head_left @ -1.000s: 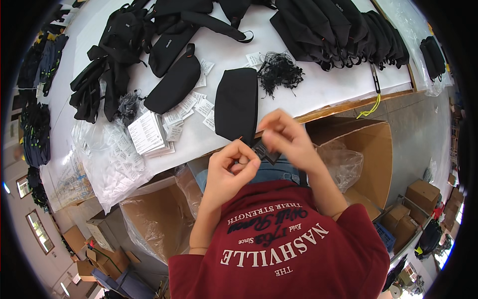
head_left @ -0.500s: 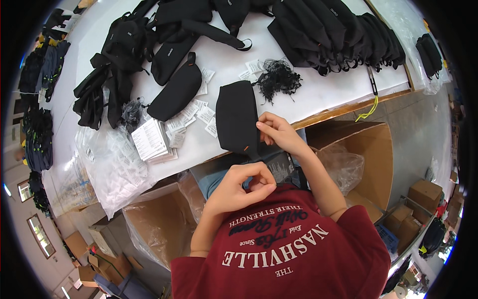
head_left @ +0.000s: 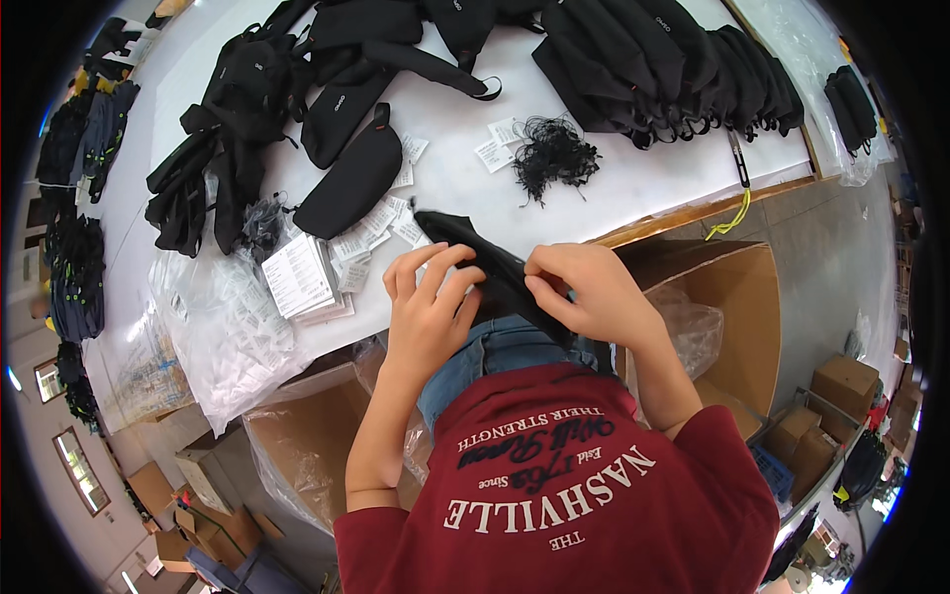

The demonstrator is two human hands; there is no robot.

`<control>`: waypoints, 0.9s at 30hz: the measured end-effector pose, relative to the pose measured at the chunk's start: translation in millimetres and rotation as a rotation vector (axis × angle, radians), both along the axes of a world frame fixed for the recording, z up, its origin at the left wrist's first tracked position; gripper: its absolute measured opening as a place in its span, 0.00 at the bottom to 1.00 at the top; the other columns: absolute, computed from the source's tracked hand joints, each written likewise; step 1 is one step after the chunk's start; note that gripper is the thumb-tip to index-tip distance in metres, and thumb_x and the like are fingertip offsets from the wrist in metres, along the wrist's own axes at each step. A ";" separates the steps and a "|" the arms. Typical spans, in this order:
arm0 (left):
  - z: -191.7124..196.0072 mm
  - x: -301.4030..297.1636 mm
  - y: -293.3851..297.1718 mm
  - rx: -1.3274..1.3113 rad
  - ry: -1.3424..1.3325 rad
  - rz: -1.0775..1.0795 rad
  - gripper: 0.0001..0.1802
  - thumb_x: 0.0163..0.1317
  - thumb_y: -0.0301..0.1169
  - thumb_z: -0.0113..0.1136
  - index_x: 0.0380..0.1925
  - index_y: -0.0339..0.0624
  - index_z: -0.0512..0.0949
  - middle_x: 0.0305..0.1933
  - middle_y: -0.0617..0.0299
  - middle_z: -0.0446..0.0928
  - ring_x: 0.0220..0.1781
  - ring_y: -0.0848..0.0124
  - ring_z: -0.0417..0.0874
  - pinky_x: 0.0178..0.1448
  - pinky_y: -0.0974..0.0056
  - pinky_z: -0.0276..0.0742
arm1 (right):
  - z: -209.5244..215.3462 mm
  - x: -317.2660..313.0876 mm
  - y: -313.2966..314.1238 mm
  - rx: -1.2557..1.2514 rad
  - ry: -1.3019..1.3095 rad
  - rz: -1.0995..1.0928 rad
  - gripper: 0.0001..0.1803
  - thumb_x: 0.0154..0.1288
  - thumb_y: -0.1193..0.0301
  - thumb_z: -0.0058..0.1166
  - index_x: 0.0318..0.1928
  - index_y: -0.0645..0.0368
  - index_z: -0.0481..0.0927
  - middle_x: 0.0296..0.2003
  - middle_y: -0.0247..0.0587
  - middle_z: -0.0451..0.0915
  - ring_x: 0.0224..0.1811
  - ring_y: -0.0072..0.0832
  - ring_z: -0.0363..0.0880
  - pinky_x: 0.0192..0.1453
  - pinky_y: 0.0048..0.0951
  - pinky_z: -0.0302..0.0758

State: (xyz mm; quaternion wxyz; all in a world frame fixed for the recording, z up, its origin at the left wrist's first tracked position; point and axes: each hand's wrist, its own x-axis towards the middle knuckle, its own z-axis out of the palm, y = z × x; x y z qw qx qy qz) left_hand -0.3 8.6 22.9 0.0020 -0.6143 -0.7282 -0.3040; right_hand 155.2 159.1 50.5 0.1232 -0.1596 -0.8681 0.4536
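Tilted up on its edge at the table's front, a black fabric pouch (head_left: 502, 272) is between my two hands. My left hand (head_left: 432, 302) has its bent fingers closed on the pouch's left side. With thumb and forefinger pinched together, my right hand (head_left: 586, 295) grips the pouch's right edge. The pouch's far side is out of sight, and my fingers cover part of its near side. A second black pouch (head_left: 353, 185) lies flat on the table, with small white labels (head_left: 361, 241) scattered beside it. Past my hands lies a tangle of black threads (head_left: 554, 158).
A big pile of black pouches (head_left: 653, 74) fills the back right, and more black bags (head_left: 252, 84) the back left. A stack of white cards (head_left: 297, 277) sits beside a plastic bag (head_left: 223, 337). A thin tool with a yellow cord (head_left: 739, 163) lies right. Cardboard boxes (head_left: 747, 317) stand below.
The pouch has turned from flat-facing to edge-up and come nearer to me. My left hand has moved up and taken hold of it; my right hand has shifted slightly right and nearer.
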 end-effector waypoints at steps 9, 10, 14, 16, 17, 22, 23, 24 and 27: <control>2.7 2.3 -8.1 0.023 -0.062 -0.151 0.14 0.39 0.22 0.62 0.31 0.43 0.77 0.40 0.65 0.78 0.46 0.65 0.77 0.55 0.59 0.67 | 6.7 5.0 -9.4 0.097 0.102 -0.027 0.04 0.55 0.76 0.56 0.30 0.60 0.74 0.22 0.41 0.73 0.23 0.37 0.73 0.27 0.33 0.68; 2.6 3.6 -8.5 0.026 -0.067 -0.138 0.15 0.38 0.22 0.61 0.32 0.42 0.78 0.39 0.64 0.78 0.43 0.65 0.77 0.54 0.59 0.68 | 6.4 5.2 -10.4 0.096 0.101 -0.029 0.04 0.55 0.76 0.56 0.30 0.60 0.74 0.22 0.41 0.73 0.23 0.37 0.73 0.27 0.33 0.68; -0.5 3.9 -11.7 0.054 -0.040 -0.161 0.17 0.36 0.21 0.64 0.33 0.44 0.80 0.35 0.64 0.79 0.40 0.65 0.78 0.50 0.61 0.68 | 8.6 7.5 -14.3 0.050 0.113 -0.008 0.04 0.55 0.76 0.56 0.30 0.60 0.74 0.22 0.41 0.73 0.24 0.38 0.73 0.28 0.33 0.68; -3.0 4.0 -13.5 0.103 -0.008 -0.178 0.18 0.38 0.22 0.60 0.35 0.43 0.81 0.36 0.66 0.78 0.38 0.68 0.77 0.51 0.62 0.69 | 11.6 8.3 -15.0 0.031 0.101 0.004 0.04 0.55 0.76 0.56 0.30 0.60 0.74 0.23 0.41 0.73 0.24 0.38 0.73 0.28 0.33 0.68; -2.9 4.6 -13.9 0.101 -0.009 -0.178 0.18 0.38 0.22 0.60 0.35 0.43 0.81 0.36 0.66 0.78 0.38 0.68 0.77 0.51 0.62 0.69 | 12.7 8.3 -15.1 0.020 0.091 0.020 0.04 0.55 0.76 0.56 0.30 0.60 0.74 0.23 0.41 0.73 0.24 0.38 0.73 0.28 0.33 0.68; 1.6 8.6 -15.4 0.104 0.004 -0.171 0.17 0.37 0.22 0.61 0.33 0.43 0.81 0.35 0.67 0.78 0.36 0.70 0.77 0.47 0.64 0.69 | 9.3 7.0 -15.7 -0.026 0.084 0.046 0.04 0.55 0.76 0.56 0.30 0.60 0.74 0.23 0.41 0.73 0.25 0.39 0.74 0.28 0.34 0.69; 1.7 8.8 -16.5 0.103 0.003 -0.171 0.17 0.37 0.22 0.61 0.33 0.43 0.81 0.35 0.67 0.78 0.36 0.70 0.77 0.47 0.64 0.69 | 7.9 6.2 -14.8 0.015 0.096 0.042 0.04 0.56 0.76 0.56 0.30 0.60 0.74 0.23 0.41 0.73 0.25 0.39 0.74 0.28 0.34 0.69; 2.0 8.6 -18.0 0.084 0.002 -0.184 0.17 0.37 0.23 0.61 0.33 0.43 0.81 0.35 0.67 0.78 0.35 0.70 0.77 0.47 0.64 0.69 | 6.8 5.3 -13.4 0.056 0.109 0.038 0.04 0.56 0.76 0.56 0.30 0.60 0.74 0.23 0.41 0.73 0.25 0.39 0.73 0.28 0.34 0.68; 1.9 11.4 -23.5 0.053 -0.010 -0.193 0.17 0.35 0.22 0.61 0.32 0.42 0.81 0.34 0.65 0.78 0.35 0.68 0.77 0.45 0.63 0.69 | 2.6 1.1 -8.0 0.134 0.076 0.010 0.04 0.57 0.75 0.56 0.30 0.60 0.74 0.23 0.41 0.73 0.25 0.38 0.73 0.28 0.34 0.69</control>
